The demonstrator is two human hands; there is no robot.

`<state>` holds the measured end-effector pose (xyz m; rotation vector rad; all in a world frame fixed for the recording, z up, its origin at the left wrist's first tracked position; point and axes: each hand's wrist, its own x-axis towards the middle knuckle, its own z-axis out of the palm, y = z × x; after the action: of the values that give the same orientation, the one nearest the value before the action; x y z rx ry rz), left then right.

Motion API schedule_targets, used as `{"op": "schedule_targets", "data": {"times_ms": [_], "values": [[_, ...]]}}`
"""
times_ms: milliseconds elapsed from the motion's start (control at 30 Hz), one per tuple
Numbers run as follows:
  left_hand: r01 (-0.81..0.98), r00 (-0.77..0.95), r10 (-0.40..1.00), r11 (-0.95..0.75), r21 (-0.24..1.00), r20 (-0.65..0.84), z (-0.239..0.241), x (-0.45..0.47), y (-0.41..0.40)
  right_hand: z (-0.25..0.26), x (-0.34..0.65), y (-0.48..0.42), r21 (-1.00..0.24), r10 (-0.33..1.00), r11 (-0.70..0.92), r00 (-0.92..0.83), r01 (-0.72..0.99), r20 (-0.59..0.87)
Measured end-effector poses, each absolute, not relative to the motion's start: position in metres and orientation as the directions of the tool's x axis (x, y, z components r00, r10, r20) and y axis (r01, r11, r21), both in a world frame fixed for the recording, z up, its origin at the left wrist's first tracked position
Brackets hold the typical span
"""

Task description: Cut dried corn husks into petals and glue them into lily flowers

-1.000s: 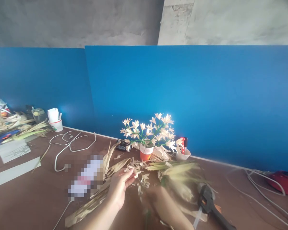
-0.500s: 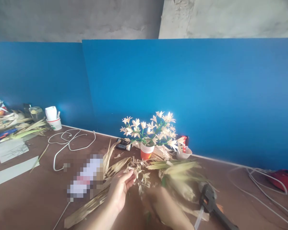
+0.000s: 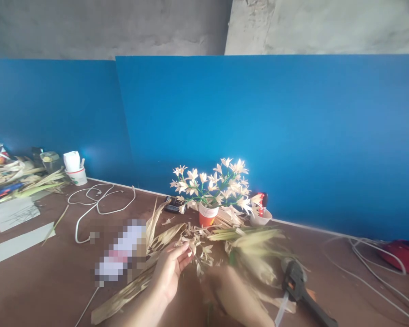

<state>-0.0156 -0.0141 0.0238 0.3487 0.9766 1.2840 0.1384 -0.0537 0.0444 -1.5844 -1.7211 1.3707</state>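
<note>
My left hand (image 3: 172, 268) is low in the middle, its thumb and fingers pinched on a small pale corn husk flower (image 3: 190, 252). Just right of it, my right hand (image 3: 221, 284) is smeared by motion, so its fingers and anything in them cannot be made out. Between and beyond the hands lie small husk flowers and petals (image 3: 206, 255). Behind them, a red-and-white paper cup (image 3: 208, 215) holds a bunch of cream husk flowers (image 3: 213, 181) on green stems. A black glue gun (image 3: 298, 284) rests to the right of my right hand.
Dry husks (image 3: 129, 290) lie left of my hands, and greenish husks (image 3: 259, 243) lie to the right. White cables (image 3: 97, 204) cross the brown table at left. A blue panel (image 3: 259, 131) stands along the back. A red object (image 3: 402, 256) sits far right.
Both hands stay in almost the same place. My right hand is blurred in both frames, and the whole view has shifted very slightly.
</note>
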Motion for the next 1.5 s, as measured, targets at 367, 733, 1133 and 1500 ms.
{"op": "schedule_targets", "data": {"times_ms": [367, 733, 1133, 1500], "values": [[-0.642, -0.036, 0.907, 0.301, 0.705, -0.42, 0.024, -0.016, -0.014, 0.048, 0.143, -0.053, -0.839, 0.929, -0.059, -0.278, 0.541, -0.245], [-0.406, 0.097, 0.93, 0.362, 0.839, -0.354, 0.027, -0.025, -0.013, 0.06, 0.174, -0.056, -0.812, 0.743, -0.125, -0.489, 0.57, -0.457], [0.476, -0.045, 0.948, -0.256, 0.842, 0.314, 0.022, -0.065, 0.011, 0.035, 0.181, -0.04, -0.805, 0.986, -0.065, -0.086, 0.589, -0.142], [0.34, 0.066, 0.891, -0.444, 0.829, 0.45, 0.033, -0.043, -0.011, 0.042, 0.171, -0.045, -0.763, 0.992, 0.098, 0.004, 0.639, 0.13]]}}
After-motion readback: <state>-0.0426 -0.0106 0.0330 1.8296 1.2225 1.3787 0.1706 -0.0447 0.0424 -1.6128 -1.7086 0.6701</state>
